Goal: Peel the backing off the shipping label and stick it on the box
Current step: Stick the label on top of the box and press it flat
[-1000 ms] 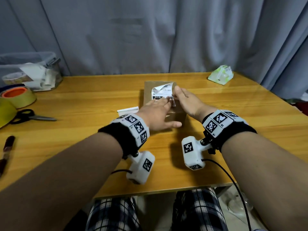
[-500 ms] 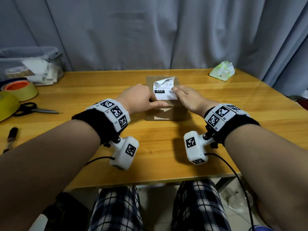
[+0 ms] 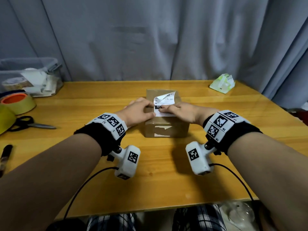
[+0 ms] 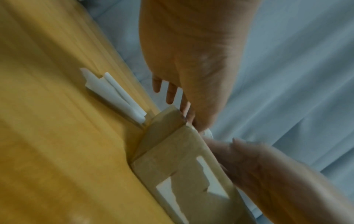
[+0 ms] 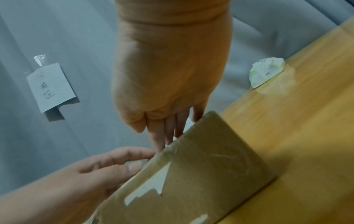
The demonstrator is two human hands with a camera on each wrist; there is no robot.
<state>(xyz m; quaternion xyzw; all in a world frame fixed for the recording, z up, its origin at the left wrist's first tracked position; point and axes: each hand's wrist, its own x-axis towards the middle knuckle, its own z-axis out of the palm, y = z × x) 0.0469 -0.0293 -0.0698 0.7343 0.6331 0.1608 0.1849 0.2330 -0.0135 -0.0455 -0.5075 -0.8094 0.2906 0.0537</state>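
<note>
A small brown cardboard box [image 3: 166, 130] stands mid-table, with torn white scraps on its near face. The white shipping label [image 3: 165, 101] lies on its top; the label's near part is flat and its far right corner curls up. My left hand [image 3: 141, 110] reaches in from the left, fingers fairly straight, fingertips on the label's left edge. From the right, my right hand [image 3: 181, 110] lays straight fingers [image 5: 162, 133] across the label's near part. A curled white backing sheet [image 4: 114, 97] lies on the table just left of the box.
Scissors [image 3: 31, 124], tape rolls [image 3: 18, 102], a clear plastic bin [image 3: 31, 77] and a dark pen [image 3: 5, 155] sit at the left. A green-white tissue pack [image 3: 222, 83] lies at the back right. A grey curtain hangs behind the wooden table [image 3: 160, 180].
My left hand left the box's near side and came onto the label's left edge. The label dropped from held up to lying mostly on the box top under both hands.
</note>
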